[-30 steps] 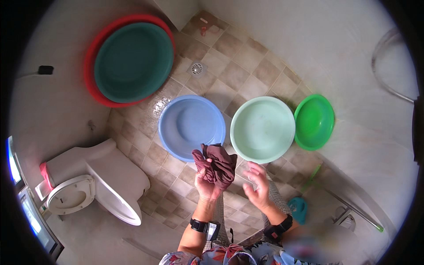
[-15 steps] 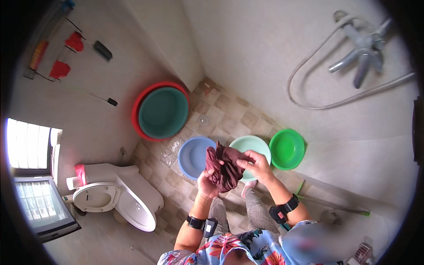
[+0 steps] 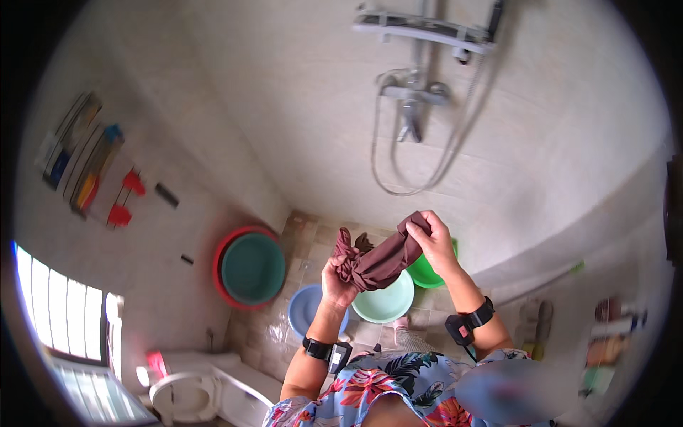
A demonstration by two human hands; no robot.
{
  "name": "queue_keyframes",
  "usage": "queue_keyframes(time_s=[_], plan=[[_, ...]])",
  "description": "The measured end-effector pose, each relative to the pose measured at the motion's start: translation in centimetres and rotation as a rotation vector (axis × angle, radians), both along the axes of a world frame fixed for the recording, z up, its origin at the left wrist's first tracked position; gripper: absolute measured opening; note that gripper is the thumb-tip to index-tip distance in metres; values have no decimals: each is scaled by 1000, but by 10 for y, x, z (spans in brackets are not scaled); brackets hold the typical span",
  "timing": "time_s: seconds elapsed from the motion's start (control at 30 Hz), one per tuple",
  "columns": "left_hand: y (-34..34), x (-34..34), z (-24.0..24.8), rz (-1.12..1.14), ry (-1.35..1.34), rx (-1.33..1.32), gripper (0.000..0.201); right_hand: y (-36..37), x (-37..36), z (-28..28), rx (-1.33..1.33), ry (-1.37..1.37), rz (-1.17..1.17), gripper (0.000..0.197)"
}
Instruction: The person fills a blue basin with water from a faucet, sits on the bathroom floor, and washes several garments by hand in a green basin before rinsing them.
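Observation:
A maroon cloth garment (image 3: 388, 262) is stretched at a slant between my two hands; its exact kind is not clear. My left hand (image 3: 337, 286) is closed around the bunched, twisted end. Higher up and to the right, my right hand (image 3: 435, 245) pinches the flatter end between thumb and fingers. Beneath the cloth stands a pale mint basin (image 3: 385, 304), partly hidden by it. A blue basin (image 3: 304, 313) sits below my left hand, and a bright green basin (image 3: 427, 274) lies partly behind my right hand and forearm.
A teal basin (image 3: 252, 269) rests inside a red basin (image 3: 218, 274) by the left wall. A white toilet (image 3: 186, 395) stands at the lower left. On the far wall hang a shower mixer (image 3: 411, 99) and its hose. Bottles and other items line a rack at right.
My right hand has moved up and away from my left, drawing the bunched garment out into a longer strip. The view has tilted up, showing more of the far wall and shower.

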State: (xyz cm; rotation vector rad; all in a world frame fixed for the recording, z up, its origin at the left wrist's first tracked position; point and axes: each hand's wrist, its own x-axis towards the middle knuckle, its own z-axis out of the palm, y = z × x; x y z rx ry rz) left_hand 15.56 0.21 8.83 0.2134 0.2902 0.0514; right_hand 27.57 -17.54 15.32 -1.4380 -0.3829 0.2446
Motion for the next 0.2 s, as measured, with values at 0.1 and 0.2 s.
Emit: queue_keyframes(time_s=[0.1,0.2], plan=[[-31,16,5,-157,20,-150,28,-55,-32,-28,-820,-509,-417,53],[-58,3,-37,-337,-66,-297,28,-92,-104,-42,-584,-316,-151,89]])
